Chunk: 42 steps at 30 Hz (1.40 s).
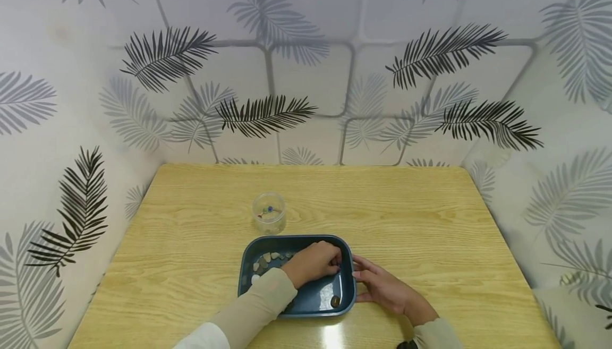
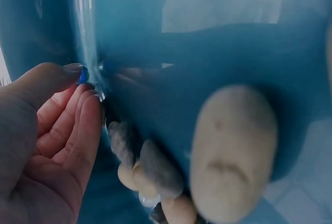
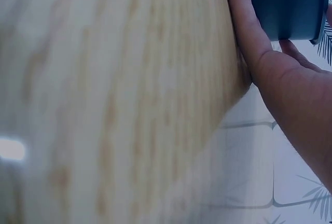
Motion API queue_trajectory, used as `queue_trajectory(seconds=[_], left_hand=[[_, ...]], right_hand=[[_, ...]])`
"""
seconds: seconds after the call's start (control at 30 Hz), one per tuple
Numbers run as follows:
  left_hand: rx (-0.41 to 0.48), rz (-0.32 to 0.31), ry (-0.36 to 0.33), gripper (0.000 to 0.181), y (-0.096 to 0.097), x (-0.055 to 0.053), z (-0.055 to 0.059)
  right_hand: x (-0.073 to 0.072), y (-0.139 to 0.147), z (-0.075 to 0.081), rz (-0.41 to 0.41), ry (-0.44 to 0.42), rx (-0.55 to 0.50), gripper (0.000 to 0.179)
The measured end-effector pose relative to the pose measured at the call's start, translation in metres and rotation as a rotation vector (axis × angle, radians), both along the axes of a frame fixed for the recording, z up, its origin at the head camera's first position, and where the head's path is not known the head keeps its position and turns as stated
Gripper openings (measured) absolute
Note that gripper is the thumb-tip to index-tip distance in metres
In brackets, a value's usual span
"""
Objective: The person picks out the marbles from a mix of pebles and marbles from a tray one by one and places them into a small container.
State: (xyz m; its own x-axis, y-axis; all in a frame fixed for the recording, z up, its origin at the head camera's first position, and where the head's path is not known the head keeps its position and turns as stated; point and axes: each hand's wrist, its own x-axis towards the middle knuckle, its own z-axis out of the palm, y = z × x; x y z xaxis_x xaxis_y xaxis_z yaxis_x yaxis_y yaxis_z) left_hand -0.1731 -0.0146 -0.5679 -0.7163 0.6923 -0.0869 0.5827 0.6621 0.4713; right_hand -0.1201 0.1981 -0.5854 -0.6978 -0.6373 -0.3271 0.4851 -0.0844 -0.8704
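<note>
Inside the dark blue tray (image 1: 315,314), at its right end, my left hand (image 1: 315,260) reaches down to the wall. In the left wrist view, the thumb and fingertips of this hand pinch a small shiny blue bead (image 2: 83,74). My right hand (image 1: 382,287) rests against the outside of the tray's right wall, its fingers spread along it, as the right wrist view also shows. Several pebbles (image 1: 266,257) curve along the tray's left and back sides. A large pale stone (image 2: 233,154) looms near the left wrist camera. One brown stone (image 1: 335,301) lies in the front right corner.
Behind the tray stands a clear round container (image 1: 269,214) with a few small coloured pieces in it. Everything stands on a wooden table (image 1: 411,216), backed by a leaf-patterned wall covering (image 1: 311,83).
</note>
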Motion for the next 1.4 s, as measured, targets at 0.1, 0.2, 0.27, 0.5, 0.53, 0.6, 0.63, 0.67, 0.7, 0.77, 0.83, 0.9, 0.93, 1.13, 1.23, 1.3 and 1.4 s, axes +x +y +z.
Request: queue_trajectory(seconds=[0.1, 0.2, 0.27, 0.5, 0.53, 0.6, 0.63, 0.67, 0.7, 0.77, 0.83, 0.9, 0.93, 1.13, 1.23, 1.3, 1.4], left_hand=[[-0.005, 0.011, 0.002, 0.007, -0.003, -0.002, 0.001], [-0.005, 0.018, 0.006, 0.009, -0.007, -0.003, 0.003], [0.003, 0.022, 0.011, 0.01, -0.01, -0.004, 0.005], [0.082, 0.01, 0.002, 0.008, -0.021, -0.004, 0.022], [0.092, 0.011, -0.003, 0.007, -0.022, -0.003, 0.024], [0.107, 0.016, -0.01, 0.007, -0.025, -0.002, 0.029], [0.111, 0.018, -0.01, 0.007, -0.026, -0.001, 0.031], [0.118, 0.025, -0.012, 0.007, -0.027, -0.001, 0.033], [0.127, 0.031, -0.019, 0.008, -0.029, 0.0, 0.035], [0.138, 0.043, -0.029, 0.008, -0.032, 0.001, 0.039], [0.15, 0.054, -0.043, 0.009, -0.035, 0.001, 0.042], [0.155, 0.065, -0.043, 0.01, -0.039, 0.001, 0.046], [0.154, 0.07, -0.04, 0.01, -0.041, 0.0, 0.047], [0.145, 0.1, -0.007, 0.01, -0.055, -0.005, 0.054], [0.156, 0.116, 0.023, 0.009, -0.064, -0.008, 0.057], [0.16, 0.133, 0.033, 0.009, -0.07, -0.009, 0.06], [0.151, 0.163, 0.058, 0.009, -0.079, -0.011, 0.065]], right_hand=[[0.0, 0.0, 0.0, 0.001, 0.001, -0.002, 0.057], [-0.001, -0.001, 0.0, 0.005, 0.004, -0.005, 0.056], [-0.001, -0.001, 0.0, 0.006, 0.007, -0.003, 0.056], [-0.001, -0.002, 0.0, 0.007, 0.014, -0.007, 0.056], [-0.001, -0.002, 0.0, 0.008, 0.014, -0.008, 0.057], [-0.001, -0.002, 0.0, 0.007, 0.015, -0.01, 0.057], [-0.001, -0.002, 0.001, 0.008, 0.016, -0.011, 0.057], [-0.001, -0.002, 0.001, 0.007, 0.016, -0.011, 0.057], [-0.001, -0.002, 0.0, 0.007, 0.016, -0.011, 0.057], [-0.001, -0.001, 0.0, 0.004, 0.016, -0.011, 0.058], [0.0, -0.001, 0.0, 0.001, 0.017, -0.009, 0.058], [0.0, -0.001, -0.001, -0.002, 0.019, -0.005, 0.059], [0.0, -0.001, -0.001, -0.003, 0.02, -0.004, 0.059], [0.0, 0.0, -0.001, -0.002, 0.02, 0.021, 0.06], [0.0, 0.0, -0.001, -0.005, 0.017, 0.025, 0.06], [0.0, -0.001, -0.001, -0.003, 0.015, 0.024, 0.061], [-0.001, -0.001, -0.001, -0.003, 0.015, 0.02, 0.061]])
